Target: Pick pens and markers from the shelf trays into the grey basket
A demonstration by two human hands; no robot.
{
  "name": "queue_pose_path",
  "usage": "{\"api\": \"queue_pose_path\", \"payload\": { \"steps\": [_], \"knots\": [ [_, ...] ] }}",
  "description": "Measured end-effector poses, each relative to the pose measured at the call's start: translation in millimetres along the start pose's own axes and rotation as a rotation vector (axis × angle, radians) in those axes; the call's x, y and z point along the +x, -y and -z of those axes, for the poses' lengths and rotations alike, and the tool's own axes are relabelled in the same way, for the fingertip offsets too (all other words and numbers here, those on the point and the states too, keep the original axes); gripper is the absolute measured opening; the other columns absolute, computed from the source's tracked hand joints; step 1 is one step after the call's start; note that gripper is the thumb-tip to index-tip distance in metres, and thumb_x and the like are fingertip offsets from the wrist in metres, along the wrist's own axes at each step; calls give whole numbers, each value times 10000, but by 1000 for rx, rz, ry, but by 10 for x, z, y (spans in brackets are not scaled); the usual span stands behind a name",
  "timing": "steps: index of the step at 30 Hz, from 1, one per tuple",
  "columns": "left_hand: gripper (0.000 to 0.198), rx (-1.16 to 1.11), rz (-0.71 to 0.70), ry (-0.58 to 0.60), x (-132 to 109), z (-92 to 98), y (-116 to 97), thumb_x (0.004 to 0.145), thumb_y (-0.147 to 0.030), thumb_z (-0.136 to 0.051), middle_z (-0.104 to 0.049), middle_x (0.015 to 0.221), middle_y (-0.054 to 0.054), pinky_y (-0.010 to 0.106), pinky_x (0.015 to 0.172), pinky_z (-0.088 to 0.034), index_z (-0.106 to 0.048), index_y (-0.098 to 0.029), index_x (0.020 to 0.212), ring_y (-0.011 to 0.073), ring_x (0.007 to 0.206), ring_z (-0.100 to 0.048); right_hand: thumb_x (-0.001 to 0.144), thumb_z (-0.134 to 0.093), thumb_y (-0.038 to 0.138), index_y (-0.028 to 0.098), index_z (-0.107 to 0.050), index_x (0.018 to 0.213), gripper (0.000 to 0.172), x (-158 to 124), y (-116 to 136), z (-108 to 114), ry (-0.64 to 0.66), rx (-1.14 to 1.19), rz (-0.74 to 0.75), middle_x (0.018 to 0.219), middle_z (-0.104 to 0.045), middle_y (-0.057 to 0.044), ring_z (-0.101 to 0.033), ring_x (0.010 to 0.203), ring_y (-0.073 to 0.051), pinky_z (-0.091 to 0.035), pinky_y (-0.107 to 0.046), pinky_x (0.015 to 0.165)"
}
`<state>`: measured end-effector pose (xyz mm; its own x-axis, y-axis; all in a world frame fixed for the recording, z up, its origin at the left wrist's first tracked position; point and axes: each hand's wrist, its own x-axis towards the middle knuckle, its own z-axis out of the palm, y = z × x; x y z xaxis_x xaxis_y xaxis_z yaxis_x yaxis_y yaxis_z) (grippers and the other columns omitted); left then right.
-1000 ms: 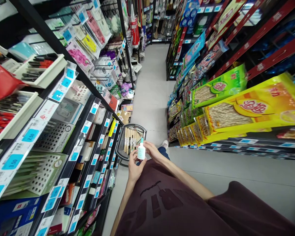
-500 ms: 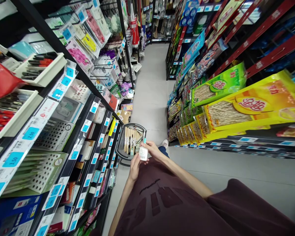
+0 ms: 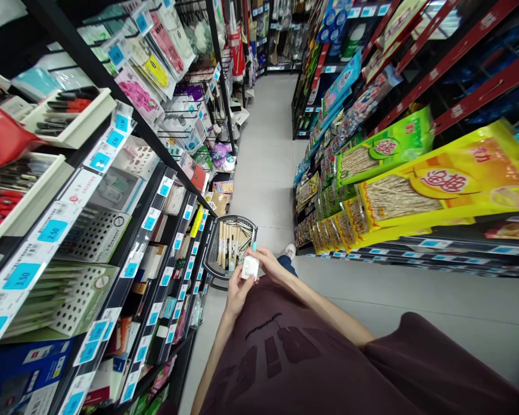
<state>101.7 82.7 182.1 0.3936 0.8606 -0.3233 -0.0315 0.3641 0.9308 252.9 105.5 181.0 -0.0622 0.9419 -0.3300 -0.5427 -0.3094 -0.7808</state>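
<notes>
Just above the shopping basket, my left hand (image 3: pixel 237 290) and my right hand (image 3: pixel 267 263) meet at a small white, rounded item with a barcode label (image 3: pixel 249 267). My left fingers close on its lower left side, and my right fingers grip its right side. A slim teal-tipped thing (image 3: pixel 254 246) sticks up at my right fingers; I cannot tell its kind or whether it belongs to the white item. Below, the dark grey shopping basket (image 3: pixel 210 253) stands by the left shelves, with several long, thin wooden-coloured and dark items (image 3: pixel 229 242) in it.
Stationery shelves with pen trays (image 3: pixel 80 138) and blue price tags line my left. Yellow snack bags (image 3: pixel 441 184) and a green bag (image 3: pixel 384 150) jut out from the right rack. Between them the grey aisle floor (image 3: pixel 270 144) runs ahead. My shoe (image 3: pixel 289 250) shows beside the right rack.
The white item has shifted slightly left and up, and its label has tilted a little. Both hands keep hold of it; the basket stays where it was.
</notes>
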Motion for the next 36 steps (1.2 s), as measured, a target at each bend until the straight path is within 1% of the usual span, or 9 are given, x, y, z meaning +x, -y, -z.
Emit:
{"api": "queue_pose_path", "payload": {
  "steps": [3,7,10,14,18,23,26,31,36],
  "knots": [
    [473,29,10,1,-2,-3,15,777,-440,-729,-701,940,64,330,794,-559,-581,-160,1130,199,817,-688,776,-726,486,163,-722,832,328,-15,1,4,1,-1,2,683,-597,11,-487,574,-97,-359,-222,521],
    [497,67,-42,4,1,-2,54,772,-399,-744,-685,1068,85,314,842,-534,-571,-158,1171,211,930,-671,769,-731,490,167,-726,834,330,-23,-16,18,-8,5,-12,718,-618,2,-495,591,-102,-365,-229,539],
    [507,70,-68,16,4,5,90,781,-366,-741,-677,1134,104,313,884,-518,-555,-152,1201,226,1015,-657,758,-739,489,166,-726,821,329,-23,-31,23,-23,7,-18,707,-620,6,-492,579,-99,-368,-233,542],
    [530,81,-69,24,12,7,109,784,-352,-740,-676,1166,122,321,900,-518,-539,-146,1229,237,1049,-656,753,-741,487,162,-725,808,330,-21,-31,25,-35,7,-28,681,-626,11,-484,556,-93,-360,-232,527],
    [522,214,-97,1,12,-3,73,809,-374,-700,-690,1154,122,326,897,-523,-551,-144,1253,235,1027,-669,750,-744,487,162,-723,813,331,-11,-31,39,-42,-3,-31,672,-618,13,-477,548,-93,-354,-229,515],
    [571,573,-174,-86,1,-8,23,830,-369,-653,-721,1095,96,313,823,-539,-516,-176,1349,212,906,-695,740,-753,488,167,-720,819,333,6,-55,58,-74,-6,-57,695,-645,2,-507,563,-101,-366,-229,517],
    [588,710,-192,-117,8,2,25,824,-370,-652,-740,1044,92,317,825,-543,-522,-178,1364,220,890,-704,732,-756,495,165,-726,819,342,11,-65,57,-95,-4,-73,680,-640,3,-497,548,-98,-365,-229,510],
    [566,796,-217,-150,13,20,32,809,-379,-665,-760,954,76,308,808,-551,-578,-173,1330,223,843,-713,712,-769,501,164,-730,803,351,4,-46,38,-108,-14,-86,661,-620,10,-490,551,-100,-368,-234,516],
    [499,796,-251,-141,-9,15,-14,816,-385,-660,-754,990,73,300,798,-535,-621,-191,1275,217,839,-701,698,-775,516,158,-725,796,375,1,-37,18,-116,-28,-104,653,-620,13,-494,555,-102,-374,-237,528]
  ]
}}
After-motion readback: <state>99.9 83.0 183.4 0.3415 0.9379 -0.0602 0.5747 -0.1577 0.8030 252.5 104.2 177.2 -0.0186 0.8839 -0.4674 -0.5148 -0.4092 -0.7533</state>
